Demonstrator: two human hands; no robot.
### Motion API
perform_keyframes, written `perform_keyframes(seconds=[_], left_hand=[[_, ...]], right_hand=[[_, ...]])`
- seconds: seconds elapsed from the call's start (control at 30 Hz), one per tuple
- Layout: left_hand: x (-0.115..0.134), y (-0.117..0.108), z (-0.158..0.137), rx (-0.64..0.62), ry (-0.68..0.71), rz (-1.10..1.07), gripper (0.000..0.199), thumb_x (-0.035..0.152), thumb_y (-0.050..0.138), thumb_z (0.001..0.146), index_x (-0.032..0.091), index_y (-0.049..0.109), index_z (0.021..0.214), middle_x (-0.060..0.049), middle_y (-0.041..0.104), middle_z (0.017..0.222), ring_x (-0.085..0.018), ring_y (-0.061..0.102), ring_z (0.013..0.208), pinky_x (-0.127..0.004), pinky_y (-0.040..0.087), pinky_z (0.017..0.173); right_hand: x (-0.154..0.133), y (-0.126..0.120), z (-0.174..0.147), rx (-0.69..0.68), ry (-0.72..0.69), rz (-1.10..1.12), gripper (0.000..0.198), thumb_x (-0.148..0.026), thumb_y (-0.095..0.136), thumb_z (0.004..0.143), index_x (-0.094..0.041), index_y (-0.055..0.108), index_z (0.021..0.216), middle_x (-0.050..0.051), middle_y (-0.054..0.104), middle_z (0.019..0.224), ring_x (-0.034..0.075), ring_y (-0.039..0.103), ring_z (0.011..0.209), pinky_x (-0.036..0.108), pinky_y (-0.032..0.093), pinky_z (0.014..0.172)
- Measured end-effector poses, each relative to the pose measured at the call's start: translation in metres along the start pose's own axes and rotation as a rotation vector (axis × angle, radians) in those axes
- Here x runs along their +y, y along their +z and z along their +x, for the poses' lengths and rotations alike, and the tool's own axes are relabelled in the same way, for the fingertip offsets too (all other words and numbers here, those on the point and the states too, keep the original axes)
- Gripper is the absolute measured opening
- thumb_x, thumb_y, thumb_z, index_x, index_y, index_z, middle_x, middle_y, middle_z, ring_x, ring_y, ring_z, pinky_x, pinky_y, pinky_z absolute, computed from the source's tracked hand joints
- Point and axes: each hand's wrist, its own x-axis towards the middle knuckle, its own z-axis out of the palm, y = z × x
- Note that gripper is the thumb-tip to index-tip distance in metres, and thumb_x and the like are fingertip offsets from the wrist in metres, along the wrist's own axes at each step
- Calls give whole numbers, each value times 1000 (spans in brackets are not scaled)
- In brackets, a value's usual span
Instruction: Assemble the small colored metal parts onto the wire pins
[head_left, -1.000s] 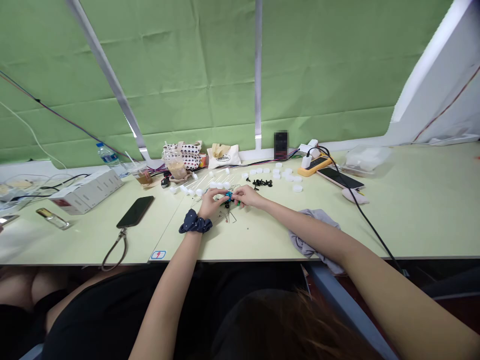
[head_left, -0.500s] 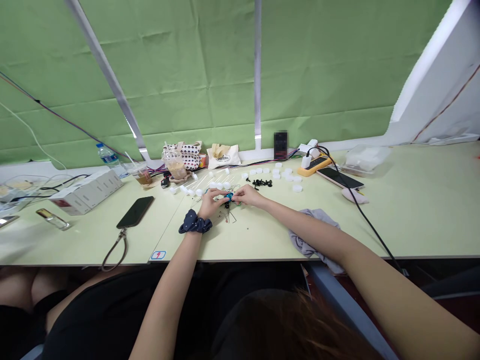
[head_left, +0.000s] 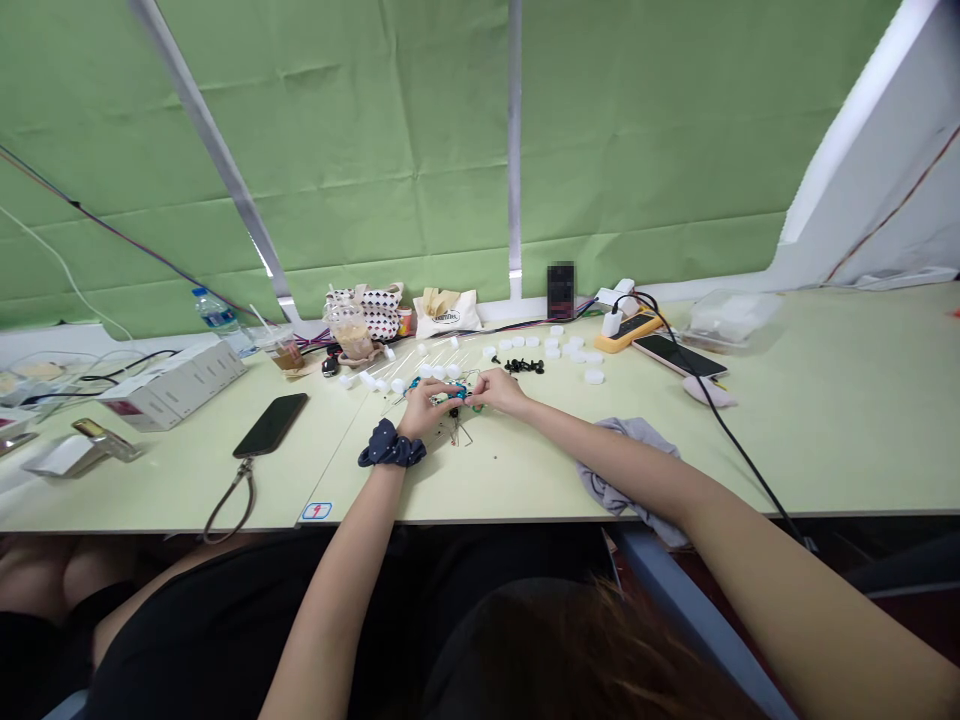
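Over the table's middle, my left hand (head_left: pixel 426 408) is closed, thumb and fingers pinching a small shiny blue piece (head_left: pixel 461 392). My right hand (head_left: pixel 498 390) meets it from the other side with its fingertips pressed together at the piece's right end. Whether something tiny sits between those fingertips is too small to make out. Thin wire-like parts (head_left: pixel 463 434) lie spread on the table beneath both hands, with a dark bit among them. Just beyond are several round white caps (head_left: pixel 397 385) on thin clear sticks and a cluster of small black parts (head_left: pixel 525 366).
More white caps (head_left: pixel 594 377) lie to the right. A grey cloth (head_left: pixel 637 436) rests under my right forearm. At left are a phone (head_left: pixel 271 424) with a strap and a white box (head_left: pixel 176 383). A yellow power strip (head_left: pixel 630 328) and black cable (head_left: pixel 727 440) stand right.
Both hands stay in nearly the same place, with the blue piece slightly turned between them. At the far left, a small pale box-like thing has appeared beside the gold-topped bottle.
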Motion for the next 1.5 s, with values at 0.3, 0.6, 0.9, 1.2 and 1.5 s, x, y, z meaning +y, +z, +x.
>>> perform_keyframes(seconds=[0.3,0.6,0.9,1.2,1.5], left_hand=[[-16,3,1,64,-20,107,26,40,67,76,26,74,96,-6,72,94,-27,58,96,-43,41,89],[-32,6,2,15,-64,139,31,34,60,78,24,70,106,-7,69,106,-20,62,79,-37,47,79],[-5,-7,-4,-109,9,244,29,51,71,68,28,74,84,-6,59,104,-29,48,106,-45,33,94],[-13,-10,-4,-155,-80,252,42,56,78,54,26,74,83,-8,59,102,-34,44,106,-47,33,90],[-12,-14,1,-69,-24,-43,37,49,75,63,21,66,85,-7,68,97,-25,57,97,-41,43,86]], right_hand=[[3,-4,3,19,8,-36,24,-35,74,67,-16,58,66,0,67,60,13,63,61,21,42,59],[10,-6,9,-15,-99,-222,23,-33,63,78,-13,73,70,1,61,57,11,51,56,21,33,55],[8,-8,7,-40,-188,-213,23,-28,55,87,-19,75,94,5,72,90,20,61,83,26,41,74],[13,-3,15,-53,-207,-195,25,-9,51,82,-17,73,90,5,70,84,19,62,78,25,43,72],[4,-8,3,-347,-110,272,23,-28,53,85,-11,69,87,-2,54,58,6,40,44,19,33,47]])
